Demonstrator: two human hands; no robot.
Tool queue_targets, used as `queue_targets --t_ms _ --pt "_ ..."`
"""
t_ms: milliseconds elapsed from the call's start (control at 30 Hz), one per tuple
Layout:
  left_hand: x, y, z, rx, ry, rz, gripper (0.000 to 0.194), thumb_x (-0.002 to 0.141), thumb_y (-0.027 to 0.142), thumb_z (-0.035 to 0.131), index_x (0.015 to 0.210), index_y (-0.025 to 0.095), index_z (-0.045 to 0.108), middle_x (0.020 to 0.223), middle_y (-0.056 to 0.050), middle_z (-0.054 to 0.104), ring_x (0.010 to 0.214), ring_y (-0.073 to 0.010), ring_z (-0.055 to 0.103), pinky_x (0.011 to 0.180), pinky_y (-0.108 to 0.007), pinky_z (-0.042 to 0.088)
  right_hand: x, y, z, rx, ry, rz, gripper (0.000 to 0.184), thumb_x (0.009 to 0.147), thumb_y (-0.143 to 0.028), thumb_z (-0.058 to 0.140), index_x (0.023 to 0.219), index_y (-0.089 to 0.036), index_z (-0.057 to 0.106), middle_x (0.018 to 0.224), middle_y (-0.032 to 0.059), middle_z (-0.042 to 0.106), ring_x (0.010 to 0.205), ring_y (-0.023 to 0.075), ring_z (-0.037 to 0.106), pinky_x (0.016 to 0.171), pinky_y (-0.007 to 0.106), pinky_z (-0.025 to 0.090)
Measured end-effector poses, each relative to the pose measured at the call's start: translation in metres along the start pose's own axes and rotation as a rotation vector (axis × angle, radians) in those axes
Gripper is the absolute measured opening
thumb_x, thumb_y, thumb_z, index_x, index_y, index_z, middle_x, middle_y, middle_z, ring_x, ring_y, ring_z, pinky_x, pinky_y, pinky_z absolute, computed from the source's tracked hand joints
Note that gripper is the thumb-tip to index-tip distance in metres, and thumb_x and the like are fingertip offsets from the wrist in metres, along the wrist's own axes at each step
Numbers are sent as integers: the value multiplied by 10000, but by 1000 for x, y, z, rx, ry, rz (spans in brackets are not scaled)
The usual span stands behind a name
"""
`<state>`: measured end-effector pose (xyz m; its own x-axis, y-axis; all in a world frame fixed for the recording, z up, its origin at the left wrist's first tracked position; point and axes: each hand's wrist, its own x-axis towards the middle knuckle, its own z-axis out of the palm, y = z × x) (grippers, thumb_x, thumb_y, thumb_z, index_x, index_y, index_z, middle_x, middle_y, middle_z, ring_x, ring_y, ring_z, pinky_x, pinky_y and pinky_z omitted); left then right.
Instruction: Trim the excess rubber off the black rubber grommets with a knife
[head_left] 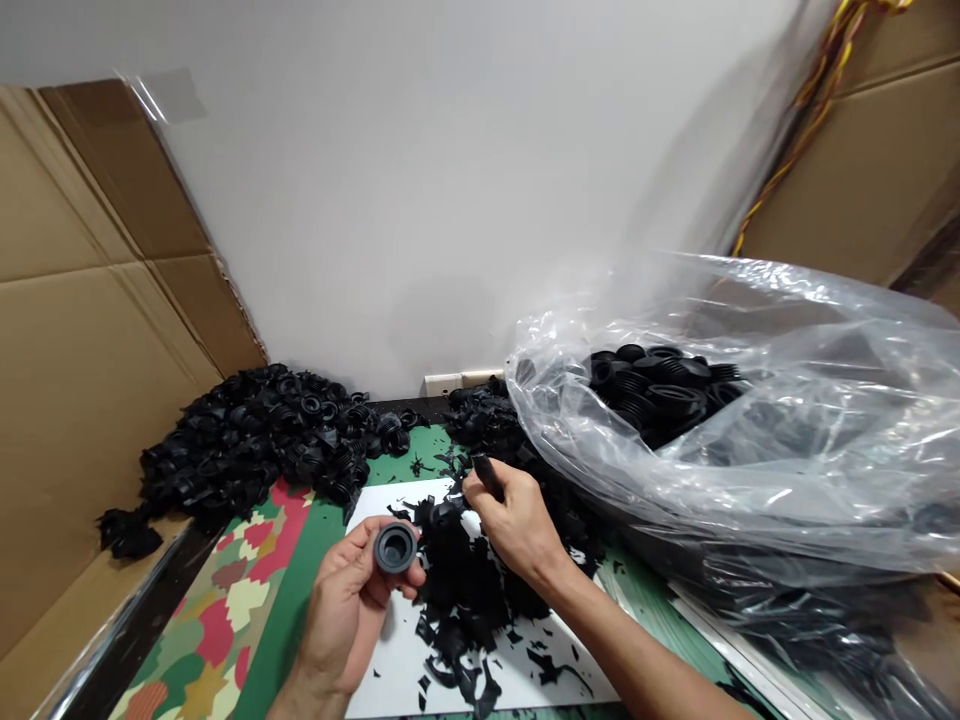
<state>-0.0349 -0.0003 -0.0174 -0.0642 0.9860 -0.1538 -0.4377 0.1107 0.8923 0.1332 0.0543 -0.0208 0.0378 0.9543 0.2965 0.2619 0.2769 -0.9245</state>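
A black rubber fitting [395, 549] is held at lower centre in the left hand [346, 610], gripped between thumb and curled fingers, with its round, hollow mouth turned upward. A slim black piece [486, 476], too small to identify, is pinched between the thumb and fingers of the right hand [514, 520], above a pile of matt black rubber trimmings [457, 590] strewn across a white sheet [390, 680]. The sheet is laid on a green camouflage-patterned counter [225, 600]. Ribbed black fittings [255, 430] are heaped left of centre against corrugated cardboard [90, 300], while further fittings [660, 385] are seen at right through a crumpled clear plastic bag [787, 480].
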Motion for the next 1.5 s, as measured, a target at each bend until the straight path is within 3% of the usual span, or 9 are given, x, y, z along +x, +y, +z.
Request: queue_targets --t_ms 200,333,500,667,800,900,1167,1300,1500 --pt "0 0 1 -3 1 0 154 708 254 704 776 115 704 698 -81 684 533 -153 617 468 -223 474 -6 -3 5 48 -69 -32 277 801 -314 489 562 -177 503 515 -43 420 491 112 400 459 215 315" --pt "0 -1 1 8 -1 -9 185 677 274 738 780 125 698 653 -53 661 537 -158 619 473 -230 479 -16 -8 10 14 -157 -297 132 773 -160 501 711 -171 617 652 8 588 596 134 535 556 222 413" --pt "2 -2 3 9 22 -8 254 600 297 792 760 119 709 635 -50 661 505 -128 565 467 -218 465 -26 -8 19 -268 -158 -528 140 766 -102 513 808 -179 623 709 23 616 522 119 537 471 211 369" --pt "1 -3 4 75 68 32 294 545 311 822 748 119 731 637 -62 679 568 -141 592 539 -207 473 -29 -9 25 -614 -54 -721 167 803 -95 451 723 -180 571 631 15 569 439 138 479 423 267 263" --pt "-2 -3 4 128 89 73 270 570 305 808 756 124 736 677 -59 676 598 -139 590 566 -201 468 -30 -11 29 -708 -10 -791 188 786 -52 426 694 -190 515 595 16 534 434 155 457 434 279 257" --pt "-2 -2 5 121 106 79 289 534 286 826 753 118 739 707 -68 683 634 -148 598 584 -202 472 -32 -11 31 -657 -32 -688 137 766 -75 457 707 -192 498 622 16 542 444 148 462 425 263 253" --pt "-4 0 3 29 -14 26 242 647 316 762 779 117 728 609 -75 670 530 -167 616 493 -234 476 -13 0 18 -124 -32 12 84 714 -168 462 638 -203 458 577 -20 511 533 142 478 513 238 346" --pt "-4 0 3 6 -23 23 208 681 303 737 769 116 722 633 -76 673 540 -161 620 479 -218 476 -6 -2 11 74 -62 76 193 765 -310 445 607 -203 422 545 -46 400 517 121 379 488 230 317" --pt "-1 0 1 -16 0 30 164 692 270 725 761 121 720 665 -78 684 542 -167 633 473 -217 488 -10 -9 11 114 -162 64 233 777 -335 437 595 -198 388 573 -41 368 561 122 357 515 234 296"
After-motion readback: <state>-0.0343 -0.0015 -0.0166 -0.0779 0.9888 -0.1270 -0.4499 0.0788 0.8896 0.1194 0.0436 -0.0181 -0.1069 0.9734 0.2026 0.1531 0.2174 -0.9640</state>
